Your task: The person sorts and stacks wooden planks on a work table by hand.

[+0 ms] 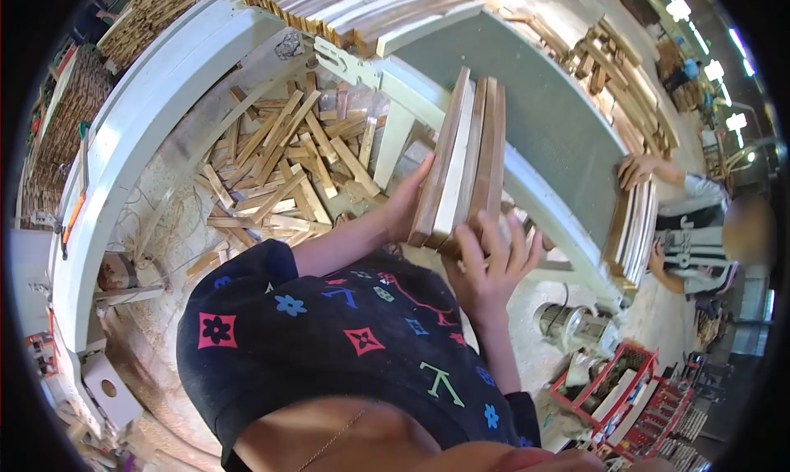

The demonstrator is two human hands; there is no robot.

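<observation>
A bundle of several wooden strips [465, 159], one pale and the others brown, stands on edge side by side in front of me. Its far end reaches over the edge of the grey-green machine bed [547, 126]. Along the left side of the bundle, my left hand [407, 200] grips near the close end, with its thumb up and its other fingers hidden. My right hand [492, 262] is at the close end on the right, fingers bent and slightly apart against the strips.
A loose heap of wooden pieces [288, 155] lies on the floor to the left. More strips [346, 11] line the far end of the bed. On the right, a co-worker's hand [638, 172] rests on another bundle [632, 233]. A motor [576, 324] and a red crate [605, 385] stand lower right.
</observation>
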